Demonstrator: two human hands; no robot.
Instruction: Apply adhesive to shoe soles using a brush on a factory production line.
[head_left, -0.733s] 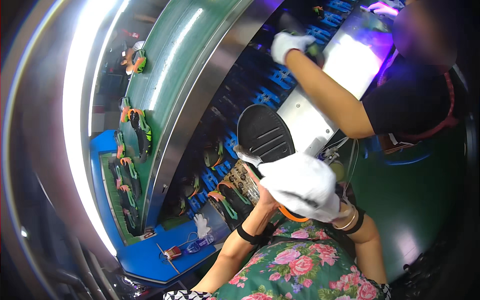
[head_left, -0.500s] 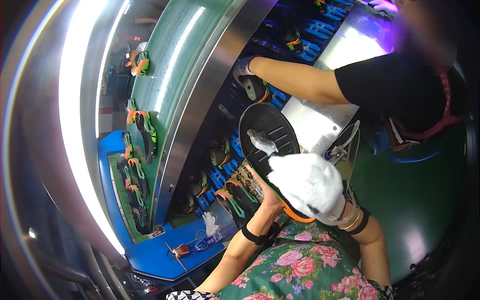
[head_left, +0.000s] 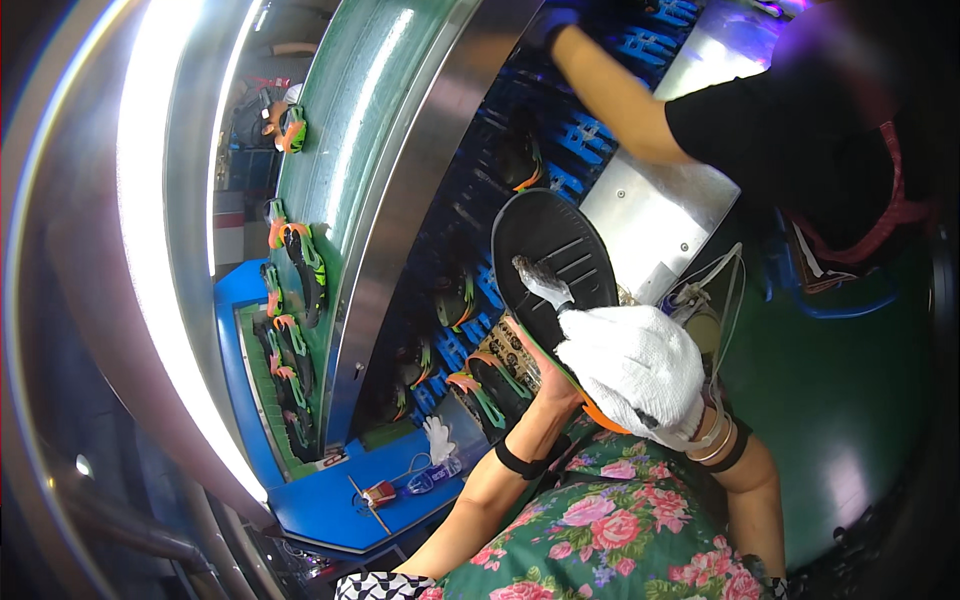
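In front of me I hold a long black shoe sole (head_left: 580, 240) with grooves across its inner face and orange along its near edge. My left hand (head_left: 553, 378), bare, is closed round its left side from beneath. A white knitted glove covers my right hand (head_left: 635, 368), closed on a small brush (head_left: 543, 284) with a pale handle part and dark bristles. The bristle end rests against the inner face of the sole. The glove hides the brush's grip and the near part of the sole.
Soles with orange and green parts lie on the green conveyor (head_left: 350, 150) to the left. Blue holders (head_left: 585, 140) carry more soles ahead. A co-worker's arm (head_left: 625, 105) reaches in from the right. The blue ledge (head_left: 330, 515) bears a white glove (head_left: 437, 440) and a bottle (head_left: 432, 478).
My view has shifted, so the surroundings sit further right. The brush has slid slightly toward the near end of the sole. The co-worker's hand has moved away from a sole, further back.
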